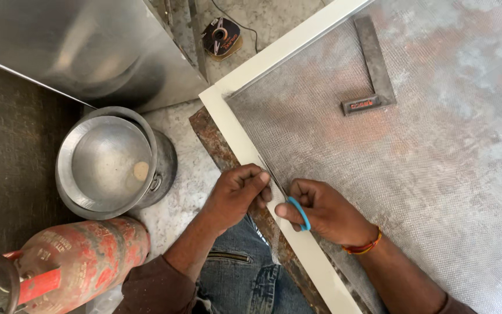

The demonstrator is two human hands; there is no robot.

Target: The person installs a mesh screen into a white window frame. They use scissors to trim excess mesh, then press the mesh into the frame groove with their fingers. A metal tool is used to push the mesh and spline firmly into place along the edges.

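Note:
A cream-white frame [236,131] with grey wire mesh [425,151] stretched in it lies flat across the right side. My right hand [321,212] is shut on blue-handled scissors [298,212], whose blades point up along the frame's inner edge. My left hand [239,192] pinches the mesh edge against the frame just left of the blades. A rusty metal strip [213,139] lies under the frame's outer edge.
A metal try square [373,70] rests on the mesh at the top. A steel pot with a bowl-shaped lid [111,163] stands at left, a red gas cylinder [82,259] lies below it, a shiny sheet-metal box [76,46] sits top left, and a tape roll [222,36] lies on the floor.

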